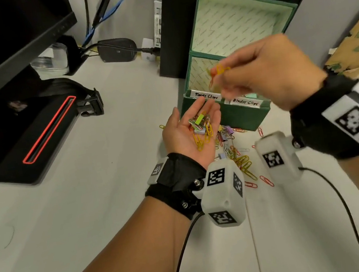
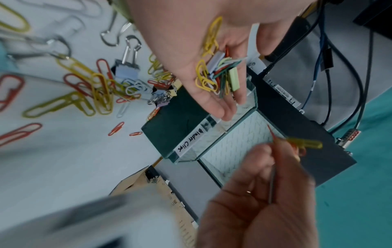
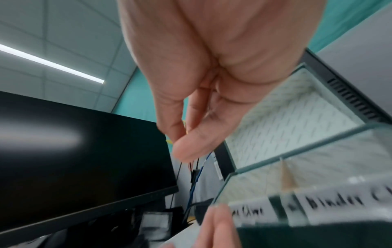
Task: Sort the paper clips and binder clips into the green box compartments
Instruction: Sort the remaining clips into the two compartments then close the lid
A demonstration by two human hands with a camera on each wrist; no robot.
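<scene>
The head camera is looking down from above at the open green cardboard box [image 1: 228,115]. Both wrist cameras are sitting close, the left looking down, the right upward, sharing that box's labelled front edge.

Handwritten "Paper Clips" on white label [image 1: 206,96], front rim of green box [image 1: 235,119], left compartment. "Binder Clips" on second white label [image 1: 245,102], right compartment. Cardboard [image 1: 358,43] print at far right only partly legible.
</scene>
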